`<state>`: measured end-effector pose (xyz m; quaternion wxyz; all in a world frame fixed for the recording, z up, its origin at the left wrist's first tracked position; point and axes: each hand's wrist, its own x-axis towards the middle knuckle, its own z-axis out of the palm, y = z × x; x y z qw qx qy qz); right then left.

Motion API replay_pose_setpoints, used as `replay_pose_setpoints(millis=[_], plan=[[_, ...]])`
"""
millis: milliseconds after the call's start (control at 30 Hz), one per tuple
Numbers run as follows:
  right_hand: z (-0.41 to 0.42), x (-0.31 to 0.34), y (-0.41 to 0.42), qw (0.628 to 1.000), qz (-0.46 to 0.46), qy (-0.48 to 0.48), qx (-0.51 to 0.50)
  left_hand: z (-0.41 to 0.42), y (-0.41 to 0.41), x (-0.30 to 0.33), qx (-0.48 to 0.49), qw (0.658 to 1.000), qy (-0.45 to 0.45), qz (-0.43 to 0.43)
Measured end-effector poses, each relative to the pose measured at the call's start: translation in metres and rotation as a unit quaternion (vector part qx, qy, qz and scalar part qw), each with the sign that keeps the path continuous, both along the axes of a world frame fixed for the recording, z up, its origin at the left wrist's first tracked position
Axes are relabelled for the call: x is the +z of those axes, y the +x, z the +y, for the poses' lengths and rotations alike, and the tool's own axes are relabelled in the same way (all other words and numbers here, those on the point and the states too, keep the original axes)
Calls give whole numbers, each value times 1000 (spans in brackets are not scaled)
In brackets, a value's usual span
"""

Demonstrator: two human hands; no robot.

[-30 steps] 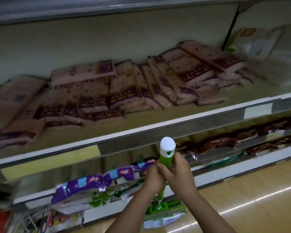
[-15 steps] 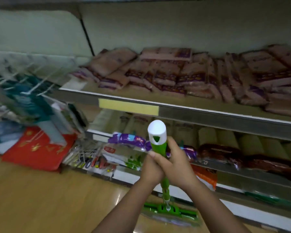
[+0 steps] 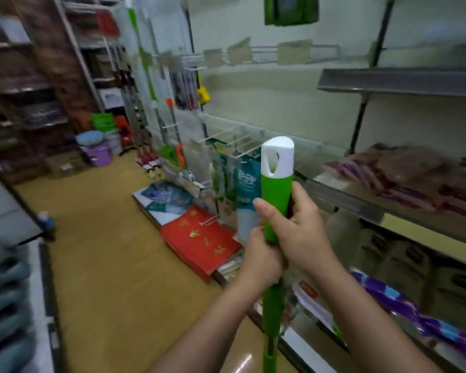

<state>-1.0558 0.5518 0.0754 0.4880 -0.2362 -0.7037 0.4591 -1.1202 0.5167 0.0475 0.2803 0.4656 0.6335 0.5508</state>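
Note:
A mop handle (image 3: pixel 276 197), green with a white cap that has a hanging hole, stands upright in front of me. My right hand (image 3: pixel 303 230) grips the green grip just under the cap, thumb across its front. Just below it, my left hand (image 3: pixel 261 257) is wrapped around the same handle. The green shaft runs down out of the bottom of the view, so the mop head is hidden.
Store shelves (image 3: pixel 388 82) run along the right with brown packets (image 3: pixel 414 176) and purple packs (image 3: pixel 404 302). Red bags (image 3: pixel 199 240) lie on the wooden floor (image 3: pixel 105 238). Hanging mops (image 3: pixel 143 63) and stacked buckets (image 3: pixel 97 146) stand at the aisle's far end. Another shelf unit (image 3: pixel 8 265) is at left.
The view has swung left, from the packet shelf to the aisle's far end. Both hands stay on the mop handle, which now appears closer and higher.

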Motion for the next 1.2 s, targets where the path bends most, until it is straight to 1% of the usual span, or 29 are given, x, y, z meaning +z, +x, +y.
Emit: replay_pose_setpoints(millis=[33,100,133,300,433,533,667,733,833,933,1033,1133,1200], plan=[[0,6,-25,1000,8,6,8,0,-18,-1,-14,1000,14,-1],[1,15,-75,999,24,16,25,-3,-70,10,14,996,78,-38],[3,20,-100,999,31,16,37,-3,-95,16,32,995,91,-36],[15,41,-214,993,49,32,105,0,-209,32,111,990,87,20],[36,54,-306,987,36,42,148,17,-298,48,157,983,77,58],[63,70,-373,982,36,53,178,41,-363,46,205,973,84,64],[102,98,-461,973,41,73,214,77,-438,53,259,956,135,39],[119,110,-504,970,43,79,225,99,-478,65,266,949,159,49],[147,128,-567,972,46,96,211,131,-541,80,290,938,172,75],[178,146,-629,971,39,111,207,166,-607,94,299,937,171,55],[212,157,-695,971,39,112,209,201,-674,110,281,940,183,61],[247,166,-762,972,73,110,196,237,-742,125,250,941,211,89],[271,173,-805,972,95,105,186,260,-787,133,236,943,211,101]])
